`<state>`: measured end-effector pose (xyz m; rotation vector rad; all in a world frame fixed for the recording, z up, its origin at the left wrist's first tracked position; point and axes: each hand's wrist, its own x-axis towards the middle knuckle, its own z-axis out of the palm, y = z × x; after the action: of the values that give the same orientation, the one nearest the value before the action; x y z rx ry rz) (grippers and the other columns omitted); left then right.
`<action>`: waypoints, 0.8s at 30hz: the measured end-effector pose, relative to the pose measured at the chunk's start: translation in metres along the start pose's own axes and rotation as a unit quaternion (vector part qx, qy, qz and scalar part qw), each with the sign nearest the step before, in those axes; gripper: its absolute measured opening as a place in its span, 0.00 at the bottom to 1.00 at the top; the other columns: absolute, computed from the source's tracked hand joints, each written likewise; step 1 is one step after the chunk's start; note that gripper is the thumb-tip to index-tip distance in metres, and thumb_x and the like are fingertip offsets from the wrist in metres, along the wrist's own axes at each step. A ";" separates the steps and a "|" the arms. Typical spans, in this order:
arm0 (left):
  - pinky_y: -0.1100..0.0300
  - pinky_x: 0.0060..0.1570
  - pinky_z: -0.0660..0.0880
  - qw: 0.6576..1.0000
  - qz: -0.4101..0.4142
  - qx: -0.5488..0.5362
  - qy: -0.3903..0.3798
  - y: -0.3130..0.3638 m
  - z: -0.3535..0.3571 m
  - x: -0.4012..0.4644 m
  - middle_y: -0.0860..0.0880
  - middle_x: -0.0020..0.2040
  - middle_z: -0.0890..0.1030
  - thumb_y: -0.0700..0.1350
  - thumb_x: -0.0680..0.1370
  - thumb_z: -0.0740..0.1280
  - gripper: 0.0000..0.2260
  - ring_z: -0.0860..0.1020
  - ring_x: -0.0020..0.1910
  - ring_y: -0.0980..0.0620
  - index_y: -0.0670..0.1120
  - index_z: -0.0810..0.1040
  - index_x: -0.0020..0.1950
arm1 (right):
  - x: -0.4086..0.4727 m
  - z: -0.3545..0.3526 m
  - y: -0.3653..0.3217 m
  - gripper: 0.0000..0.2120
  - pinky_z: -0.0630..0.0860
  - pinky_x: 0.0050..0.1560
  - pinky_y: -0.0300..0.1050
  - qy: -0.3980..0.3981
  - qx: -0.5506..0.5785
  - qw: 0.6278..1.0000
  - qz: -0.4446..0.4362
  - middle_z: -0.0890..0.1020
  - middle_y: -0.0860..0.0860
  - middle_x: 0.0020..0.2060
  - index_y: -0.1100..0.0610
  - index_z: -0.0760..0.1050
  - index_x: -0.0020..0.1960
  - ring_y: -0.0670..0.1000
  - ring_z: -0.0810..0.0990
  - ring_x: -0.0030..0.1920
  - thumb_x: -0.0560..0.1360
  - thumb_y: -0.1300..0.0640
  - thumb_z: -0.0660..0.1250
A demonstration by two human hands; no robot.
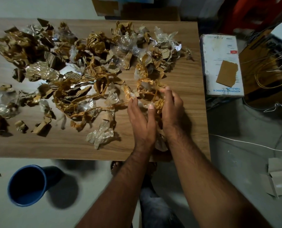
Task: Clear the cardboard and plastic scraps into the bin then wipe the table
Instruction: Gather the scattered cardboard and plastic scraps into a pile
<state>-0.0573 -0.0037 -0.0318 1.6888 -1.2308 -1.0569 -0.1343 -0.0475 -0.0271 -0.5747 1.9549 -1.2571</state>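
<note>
While both hands work at the near right part of the worktop [183, 129], they press toward each other around a bundle of scraps [154, 102]. The left hand [141, 119] stands edge-on with its palm turned to three o'clock, fingers half curled and thumb raised beside the bundle, so its grip is a loose cup against the scraps, not closed round them. The right hand [172, 107] mirrors it with the palm toward nine o'clock, fingers bent over the far side of the same bundle at about twelve o'clock; its grip is likewise partly open, pressing on crumpled brown tape and clear plastic. Between the two wrists more crumpled plastic shows, reaching down toward the near edge.

From the bundle, twisted strings of brown tape [87, 102] run off toward nine o'clock. Torn cardboard pieces [43, 127] and clear plastic film [100, 135] cover most of the surface from nine round to one o'clock, with bare wood at the near edge.

On the floor at about eight o'clock from the hands stands the blue bin [27, 185], its mouth open toward the camera. At two o'clock, off the worktop, lies a white carton [222, 51] with a brown cardboard piece on top.
</note>
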 end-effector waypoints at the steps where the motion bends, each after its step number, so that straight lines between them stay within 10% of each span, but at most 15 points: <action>1: 0.53 0.76 0.61 1.000 -0.010 -0.016 -0.001 0.002 0.001 0.006 0.45 0.82 0.59 0.59 0.82 0.57 0.33 0.60 0.80 0.50 0.45 0.57 0.83 | -0.002 0.000 0.003 0.15 0.79 0.50 0.41 -0.011 -0.001 1.000 0.009 0.84 0.41 0.46 0.49 0.84 0.53 0.41 0.82 0.49 0.84 0.43 0.62; 7: 0.43 0.73 0.70 0.991 -0.118 -0.048 -0.050 0.005 0.009 0.030 0.44 0.75 0.72 0.62 0.84 0.54 0.29 0.71 0.73 0.46 0.49 0.63 0.81 | -0.005 0.001 0.009 0.14 0.73 0.51 0.34 -0.027 -0.056 0.998 -0.031 0.80 0.45 0.62 0.49 0.79 0.65 0.41 0.77 0.56 0.85 0.46 0.62; 10: 0.41 0.64 0.76 0.993 -0.096 -0.033 -0.060 0.005 0.007 0.034 0.48 0.58 0.79 0.63 0.83 0.52 0.25 0.78 0.60 0.48 0.48 0.78 0.63 | -0.004 0.006 0.011 0.18 0.71 0.57 0.31 -0.068 -0.100 0.989 -0.090 0.78 0.41 0.65 0.49 0.74 0.74 0.40 0.76 0.62 0.86 0.48 0.61; 16: 0.44 0.60 0.76 0.996 -0.065 -0.014 -0.056 0.002 0.000 0.041 0.55 0.47 0.76 0.55 0.87 0.55 0.19 0.78 0.54 0.46 0.46 0.80 0.54 | 0.001 0.014 0.020 0.15 0.76 0.52 0.42 -0.058 -0.186 0.973 -0.123 0.84 0.50 0.55 0.55 0.84 0.59 0.47 0.80 0.52 0.84 0.48 0.63; 21: 0.57 0.53 0.76 1.000 -0.009 -0.018 -0.009 -0.009 0.001 0.047 0.46 0.64 0.72 0.56 0.81 0.60 0.23 0.75 0.57 0.56 0.44 0.66 0.71 | -0.001 0.019 0.022 0.14 0.69 0.42 0.40 -0.027 -0.224 0.964 -0.142 0.80 0.52 0.49 0.59 0.85 0.53 0.47 0.76 0.46 0.83 0.50 0.66; 24: 0.43 0.65 0.74 0.999 0.034 -0.028 -0.029 -0.012 -0.003 0.053 0.55 0.75 0.69 0.56 0.81 0.61 0.25 0.72 0.70 0.48 0.62 0.62 0.78 | 0.002 0.017 0.019 0.12 0.68 0.44 0.37 -0.031 -0.236 0.959 -0.154 0.80 0.54 0.53 0.61 0.85 0.52 0.46 0.75 0.49 0.81 0.53 0.68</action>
<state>-0.0404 -0.0519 -0.0511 1.5723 -1.2741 -1.0960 -0.1218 -0.0505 -0.0490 -1.1815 2.1780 -0.9250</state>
